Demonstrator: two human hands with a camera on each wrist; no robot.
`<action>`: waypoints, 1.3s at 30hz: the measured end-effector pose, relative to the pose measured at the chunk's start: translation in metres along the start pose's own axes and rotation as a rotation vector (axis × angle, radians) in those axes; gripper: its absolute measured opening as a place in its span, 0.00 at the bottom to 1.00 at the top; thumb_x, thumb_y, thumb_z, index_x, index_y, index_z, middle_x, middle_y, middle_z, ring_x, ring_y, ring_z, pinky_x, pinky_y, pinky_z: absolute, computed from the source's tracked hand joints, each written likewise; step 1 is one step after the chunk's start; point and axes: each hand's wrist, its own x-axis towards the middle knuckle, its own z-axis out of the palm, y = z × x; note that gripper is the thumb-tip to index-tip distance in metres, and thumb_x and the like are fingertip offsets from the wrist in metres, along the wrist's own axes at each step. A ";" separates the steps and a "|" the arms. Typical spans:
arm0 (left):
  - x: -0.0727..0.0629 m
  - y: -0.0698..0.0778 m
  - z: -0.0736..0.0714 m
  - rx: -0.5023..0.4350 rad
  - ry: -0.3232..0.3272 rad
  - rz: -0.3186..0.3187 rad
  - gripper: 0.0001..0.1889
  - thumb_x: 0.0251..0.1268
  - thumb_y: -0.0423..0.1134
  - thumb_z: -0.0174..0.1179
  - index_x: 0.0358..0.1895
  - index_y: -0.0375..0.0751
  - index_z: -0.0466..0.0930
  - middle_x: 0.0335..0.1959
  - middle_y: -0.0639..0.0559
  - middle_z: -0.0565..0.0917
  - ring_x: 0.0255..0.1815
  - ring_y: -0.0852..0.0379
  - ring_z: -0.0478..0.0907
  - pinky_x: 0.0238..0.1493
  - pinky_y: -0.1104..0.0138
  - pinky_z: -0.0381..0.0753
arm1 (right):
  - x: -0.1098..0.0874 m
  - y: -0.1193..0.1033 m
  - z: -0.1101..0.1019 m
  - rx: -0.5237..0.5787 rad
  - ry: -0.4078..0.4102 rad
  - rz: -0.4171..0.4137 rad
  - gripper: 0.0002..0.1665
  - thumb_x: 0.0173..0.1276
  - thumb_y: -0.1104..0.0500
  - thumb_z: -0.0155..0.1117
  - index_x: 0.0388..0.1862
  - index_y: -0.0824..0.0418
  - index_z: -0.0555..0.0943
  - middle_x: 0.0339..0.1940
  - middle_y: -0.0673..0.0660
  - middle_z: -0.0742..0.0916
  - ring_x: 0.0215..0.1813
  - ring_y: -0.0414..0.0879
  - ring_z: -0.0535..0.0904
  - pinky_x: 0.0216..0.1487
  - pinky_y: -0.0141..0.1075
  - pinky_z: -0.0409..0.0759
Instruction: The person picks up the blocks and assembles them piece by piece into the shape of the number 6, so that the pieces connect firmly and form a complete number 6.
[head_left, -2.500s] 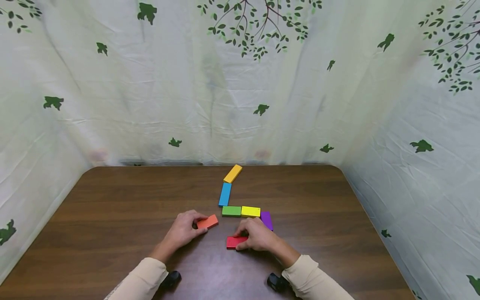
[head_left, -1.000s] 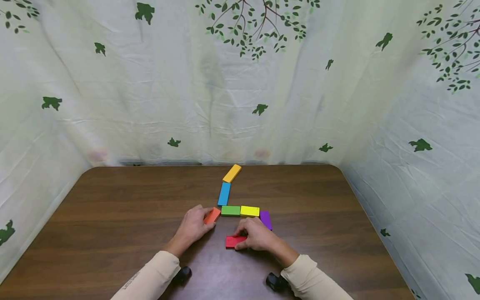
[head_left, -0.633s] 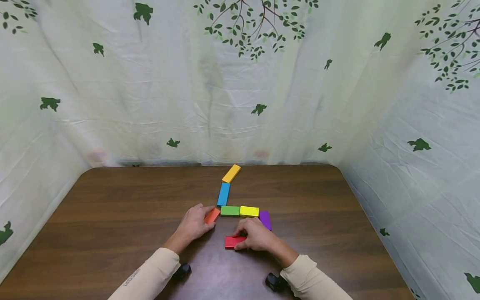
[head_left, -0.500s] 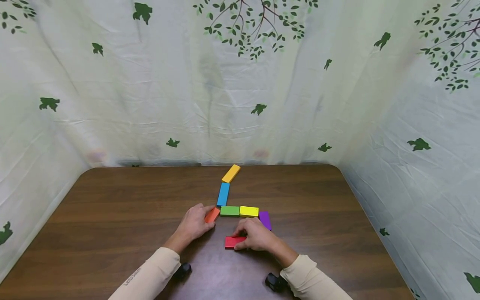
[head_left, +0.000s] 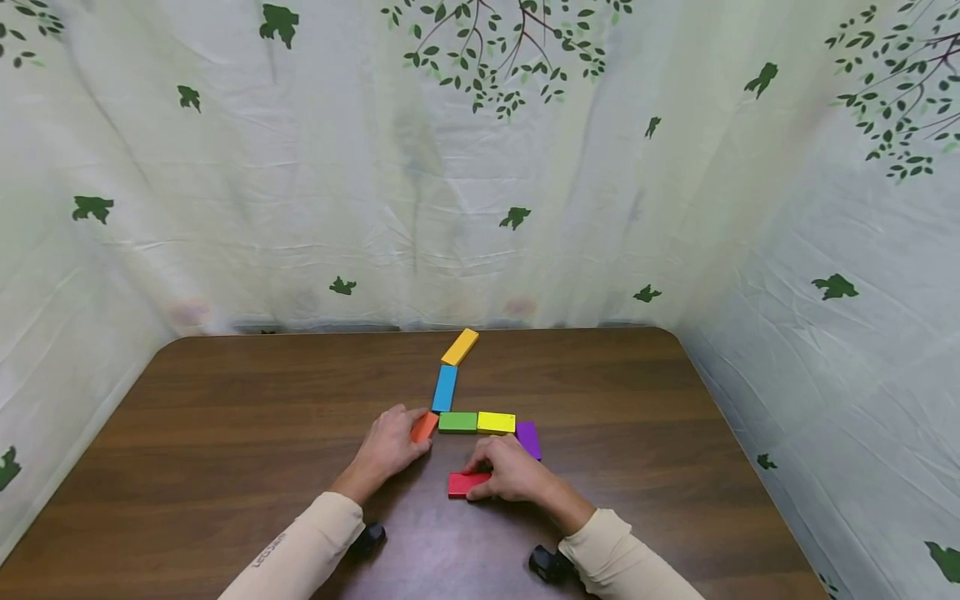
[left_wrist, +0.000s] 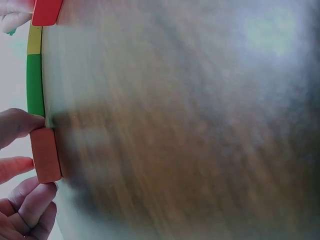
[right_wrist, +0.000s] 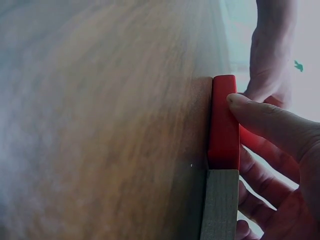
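Observation:
My left hand [head_left: 388,443] pinches an orange block [head_left: 424,427] between thumb and fingers, slanted, its far end right by the left end of a green block [head_left: 458,422]. A yellow block [head_left: 497,422] continues the green one to the right, and a purple block [head_left: 528,440] slants toward me from there. Nearer me, my right hand [head_left: 512,472] grips a red block [head_left: 463,485]. In the right wrist view, a greyish plain block [right_wrist: 220,200] lies end to end with the red one; the hand hides it in the head view.
A blue block [head_left: 445,388] runs away from the green one's left end, and an amber block [head_left: 460,347] angles on toward the table's far edge. The brown wooden table [head_left: 247,417] meets a leaf-printed white curtain [head_left: 420,208]. Black wrist devices [head_left: 550,564] hang under both cuffs.
My left hand has slid the orange block right and away from me, turning it steeper, up to the green block's end; lately it barely moves. My right hand stays on the red block.

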 end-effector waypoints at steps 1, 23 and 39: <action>0.000 0.000 0.000 -0.001 0.003 0.002 0.24 0.51 0.38 0.70 0.54 0.34 0.82 0.25 0.50 0.70 0.24 0.55 0.65 0.24 0.66 0.66 | 0.000 0.000 0.000 -0.001 0.000 0.001 0.17 0.49 0.51 0.80 0.38 0.55 0.89 0.32 0.42 0.84 0.35 0.32 0.73 0.37 0.25 0.70; 0.003 0.002 0.003 0.012 0.030 -0.011 0.25 0.50 0.39 0.70 0.53 0.34 0.81 0.27 0.48 0.73 0.25 0.54 0.67 0.25 0.65 0.67 | 0.000 -0.001 0.000 -0.010 -0.004 0.020 0.17 0.50 0.50 0.80 0.38 0.54 0.90 0.32 0.41 0.84 0.35 0.32 0.73 0.38 0.25 0.68; 0.003 0.004 0.003 0.015 0.028 -0.027 0.26 0.50 0.40 0.71 0.54 0.33 0.81 0.27 0.48 0.73 0.25 0.54 0.68 0.24 0.65 0.68 | 0.000 0.000 0.001 -0.015 -0.003 0.008 0.17 0.50 0.51 0.80 0.38 0.54 0.89 0.32 0.41 0.84 0.34 0.32 0.73 0.37 0.24 0.68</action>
